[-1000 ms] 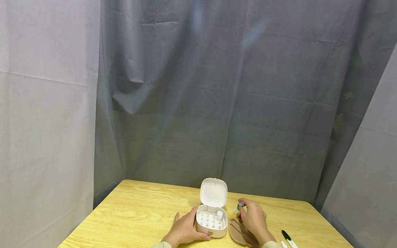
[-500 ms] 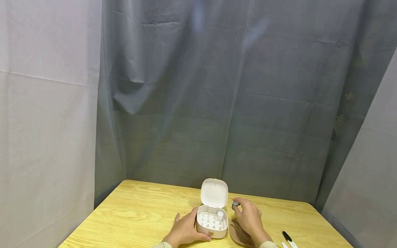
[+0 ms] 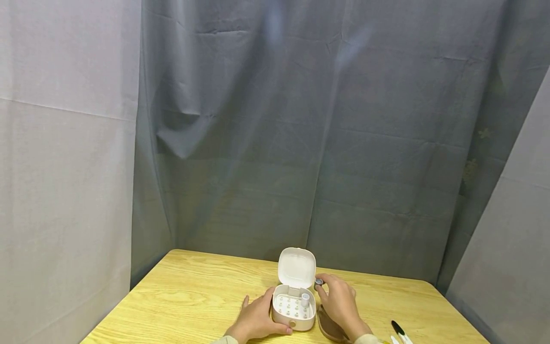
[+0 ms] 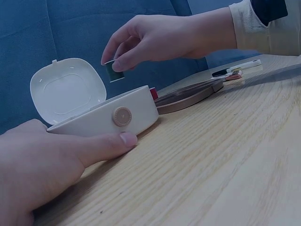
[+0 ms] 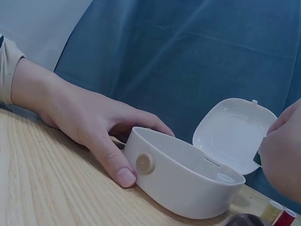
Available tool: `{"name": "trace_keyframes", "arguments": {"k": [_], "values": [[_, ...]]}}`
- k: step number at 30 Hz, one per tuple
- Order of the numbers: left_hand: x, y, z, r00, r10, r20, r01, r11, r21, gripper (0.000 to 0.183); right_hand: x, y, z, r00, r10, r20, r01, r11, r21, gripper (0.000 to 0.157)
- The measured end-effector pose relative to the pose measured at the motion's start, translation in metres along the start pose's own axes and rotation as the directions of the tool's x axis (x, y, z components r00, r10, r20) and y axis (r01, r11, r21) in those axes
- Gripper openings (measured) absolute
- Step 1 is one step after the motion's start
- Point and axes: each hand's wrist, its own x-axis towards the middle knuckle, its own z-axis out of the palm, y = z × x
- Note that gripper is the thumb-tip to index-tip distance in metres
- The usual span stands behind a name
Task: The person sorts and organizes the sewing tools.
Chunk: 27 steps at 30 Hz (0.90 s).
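Observation:
My left hand (image 3: 258,317) holds the left side of a white sewing box (image 3: 294,323), thumb along its front beside a tan button-shaped clasp (image 4: 122,116). The box's lid (image 3: 297,267) stands raised at the back. Inside is a tray with rows of small pegs, and a white spool (image 3: 305,300) stands at its right. My right hand (image 3: 341,303) pinches a dark green thread spool (image 4: 114,71) between thumb and fingers. That spool hangs above the box's right side in the left wrist view, apart from the tray.
Right of the box lies a flat brown rounded piece (image 4: 188,98), partly under my right forearm. A yellow spool (image 5: 271,212) and a red spool (image 5: 285,218) stand by the box's right side. Farther right lies a white tool with a black tip (image 3: 398,328).
My right hand has lifted the green spool from beside the other spools and carried it left toward the box. The left hand stays on the box.

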Motion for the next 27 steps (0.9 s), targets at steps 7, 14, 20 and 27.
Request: {"name": "trace_keyframes", "arguments": {"k": [7,14,20,27], "values": [[0.0,0.0,0.0,1.0,0.002,0.001,-0.002,1.0,-0.01,0.116,0.0,-0.005,0.001,1.0,-0.009,0.011,0.009,1.0,-0.001,0.022],[0.0,-0.001,0.0,1.0,-0.001,0.006,0.001,1.0,-0.011,0.115,0.001,-0.009,0.001,0.999,-0.01,0.033,0.01,1.0,0.003,0.023],[0.0,-0.003,0.002,1.0,-0.006,0.008,0.006,1.0,0.002,0.116,0.001,-0.01,0.003,0.999,-0.033,0.033,0.033,0.999,-0.002,0.023],[0.0,-0.002,0.003,1.0,0.0,-0.001,0.0,1.0,0.009,0.116,0.0,-0.011,0.005,0.996,-0.038,0.083,0.038,0.999,-0.001,0.022]]}}
